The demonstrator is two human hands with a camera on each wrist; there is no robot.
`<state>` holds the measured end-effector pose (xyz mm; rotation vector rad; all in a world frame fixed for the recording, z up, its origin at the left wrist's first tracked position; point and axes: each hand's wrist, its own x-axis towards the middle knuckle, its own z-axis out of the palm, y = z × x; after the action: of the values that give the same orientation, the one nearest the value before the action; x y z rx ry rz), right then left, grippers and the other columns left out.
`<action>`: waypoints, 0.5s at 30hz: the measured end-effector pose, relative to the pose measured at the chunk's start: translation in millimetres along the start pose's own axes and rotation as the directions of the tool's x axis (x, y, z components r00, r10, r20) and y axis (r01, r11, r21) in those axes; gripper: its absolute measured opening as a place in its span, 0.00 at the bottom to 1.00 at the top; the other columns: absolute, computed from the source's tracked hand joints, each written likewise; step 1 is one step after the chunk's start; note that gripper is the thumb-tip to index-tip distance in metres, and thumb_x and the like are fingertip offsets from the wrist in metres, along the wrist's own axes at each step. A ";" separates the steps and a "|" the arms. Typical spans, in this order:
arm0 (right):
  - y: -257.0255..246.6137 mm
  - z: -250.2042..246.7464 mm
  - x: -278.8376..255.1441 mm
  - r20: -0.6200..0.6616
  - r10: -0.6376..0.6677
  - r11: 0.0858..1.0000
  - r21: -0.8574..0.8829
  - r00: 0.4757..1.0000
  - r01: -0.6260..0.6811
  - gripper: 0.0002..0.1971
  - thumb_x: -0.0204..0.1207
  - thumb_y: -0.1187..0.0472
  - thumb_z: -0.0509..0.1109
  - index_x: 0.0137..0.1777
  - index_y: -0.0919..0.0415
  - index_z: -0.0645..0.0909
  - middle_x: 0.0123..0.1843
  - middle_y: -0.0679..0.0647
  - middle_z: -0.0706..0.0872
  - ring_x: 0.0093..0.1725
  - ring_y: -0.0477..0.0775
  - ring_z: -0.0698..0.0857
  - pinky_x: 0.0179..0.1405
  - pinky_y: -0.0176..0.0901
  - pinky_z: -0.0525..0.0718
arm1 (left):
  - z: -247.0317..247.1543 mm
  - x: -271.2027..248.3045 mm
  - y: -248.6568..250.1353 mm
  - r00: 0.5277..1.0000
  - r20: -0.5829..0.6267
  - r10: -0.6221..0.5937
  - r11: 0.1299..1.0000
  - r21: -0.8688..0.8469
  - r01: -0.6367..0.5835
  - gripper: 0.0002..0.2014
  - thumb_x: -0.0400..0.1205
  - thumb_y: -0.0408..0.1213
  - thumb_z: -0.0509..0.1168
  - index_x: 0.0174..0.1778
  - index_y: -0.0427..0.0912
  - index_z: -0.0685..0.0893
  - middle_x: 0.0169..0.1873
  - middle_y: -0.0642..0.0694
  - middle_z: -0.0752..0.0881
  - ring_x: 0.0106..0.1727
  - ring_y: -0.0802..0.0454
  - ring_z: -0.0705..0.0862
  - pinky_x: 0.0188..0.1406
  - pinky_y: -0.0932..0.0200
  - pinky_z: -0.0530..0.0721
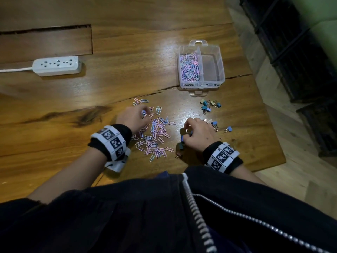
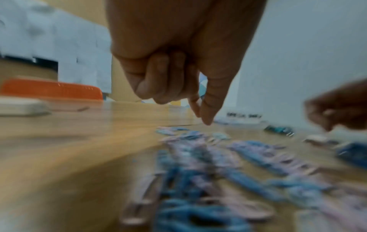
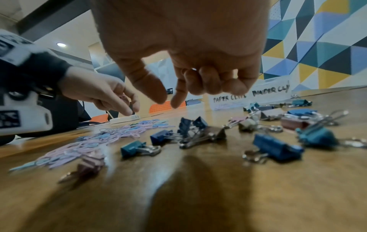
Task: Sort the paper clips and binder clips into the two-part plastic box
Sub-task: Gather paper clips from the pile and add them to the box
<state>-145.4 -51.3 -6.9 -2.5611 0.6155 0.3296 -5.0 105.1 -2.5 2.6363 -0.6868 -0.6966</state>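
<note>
Pink and blue paper clips (image 1: 156,137) lie in a loose pile on the wooden table. My left hand (image 1: 144,112) hovers at the pile's far edge, thumb and forefinger tips together (image 2: 202,117); whether a clip is between them I cannot tell. My right hand (image 1: 186,133) hangs over scattered binder clips (image 3: 198,130), thumb and forefinger apart (image 3: 167,100), nothing between them. More binder clips (image 1: 209,105) lie near the clear two-part box (image 1: 202,83). Its left part holds paper clips (image 1: 189,66); its right part (image 1: 211,68) is bare.
A white power strip (image 1: 56,65) with its cord lies at the far left of the table. The table's right edge (image 1: 269,125) runs just past the box and the binder clips. Beyond the table stands an orange chair back (image 2: 51,89).
</note>
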 end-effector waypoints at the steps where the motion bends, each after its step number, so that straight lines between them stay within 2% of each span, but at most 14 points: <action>1: -1.8 1.0 -0.7 -0.019 -0.005 1.000 0.008 1.000 0.005 0.11 0.69 0.56 0.65 0.51 0.57 0.77 0.43 0.50 0.74 0.44 0.51 0.72 0.53 0.45 0.70 | -5.2 6.1 -10.6 0.999 -0.038 -0.029 0.996 0.089 0.033 0.08 0.79 0.44 0.64 0.52 0.50 0.81 0.40 0.45 0.85 0.42 0.45 0.83 0.41 0.56 0.80; 3: -5.1 4.8 -2.2 0.004 -0.036 0.999 0.013 0.999 0.036 0.12 0.71 0.53 0.66 0.51 0.57 0.77 0.42 0.49 0.74 0.45 0.51 0.73 0.51 0.43 0.68 | -12.9 15.3 -26.5 0.997 -0.040 -0.067 0.984 0.162 0.073 0.09 0.79 0.45 0.65 0.54 0.52 0.81 0.47 0.43 0.87 0.48 0.44 0.85 0.46 0.55 0.84; 6: -4.6 11.6 -3.1 0.089 -0.066 0.996 -0.052 0.994 0.071 0.15 0.73 0.48 0.67 0.53 0.57 0.76 0.47 0.53 0.78 0.50 0.53 0.75 0.56 0.46 0.70 | -15.8 19.7 -34.5 0.995 0.059 -0.080 0.991 0.112 0.073 0.15 0.75 0.49 0.69 0.57 0.52 0.81 0.43 0.47 0.82 0.47 0.45 0.83 0.47 0.56 0.81; 7: -1.5 12.2 -2.2 0.093 -0.055 0.996 -0.058 0.994 0.061 0.15 0.73 0.49 0.67 0.54 0.58 0.76 0.51 0.55 0.80 0.53 0.55 0.77 0.56 0.46 0.72 | -15.3 19.4 -35.1 0.994 0.082 -0.070 0.993 0.103 0.061 0.17 0.74 0.50 0.69 0.58 0.53 0.80 0.42 0.48 0.79 0.46 0.47 0.81 0.48 0.57 0.80; 9: 6.7 9.5 -0.2 0.087 -0.011 0.999 -0.030 0.996 0.014 0.13 0.74 0.52 0.67 0.54 0.58 0.77 0.53 0.55 0.81 0.56 0.56 0.77 0.57 0.47 0.73 | -11.2 18.8 -36.6 0.995 0.094 -0.037 0.991 0.130 0.024 0.20 0.73 0.53 0.69 0.60 0.53 0.79 0.41 0.49 0.81 0.43 0.50 0.78 0.49 0.57 0.80; 12: 14.7 0.4 3.5 0.060 0.045 0.999 -0.032 0.997 -0.043 0.12 0.73 0.57 0.68 0.55 0.58 0.76 0.54 0.56 0.80 0.56 0.55 0.77 0.60 0.48 0.73 | -4.4 20.7 -32.5 0.999 0.045 0.012 0.987 0.159 -0.019 0.20 0.74 0.56 0.67 0.58 0.51 0.80 0.40 0.47 0.83 0.41 0.51 0.78 0.45 0.58 0.81; 15: 4.8 -4.1 9.5 0.007 0.010 0.999 -0.036 1.000 -0.010 0.12 0.74 0.58 0.66 0.56 0.58 0.75 0.52 0.54 0.78 0.53 0.53 0.76 0.59 0.46 0.74 | -1.0 26.2 -22.2 0.998 -0.046 0.036 0.987 0.155 -0.028 0.19 0.76 0.58 0.64 0.56 0.51 0.81 0.37 0.49 0.81 0.40 0.50 0.79 0.42 0.58 0.81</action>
<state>-139.0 -60.5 -8.5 -2.5911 0.6254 0.3556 23.7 110.0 -20.8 2.7656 -0.7970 -0.5894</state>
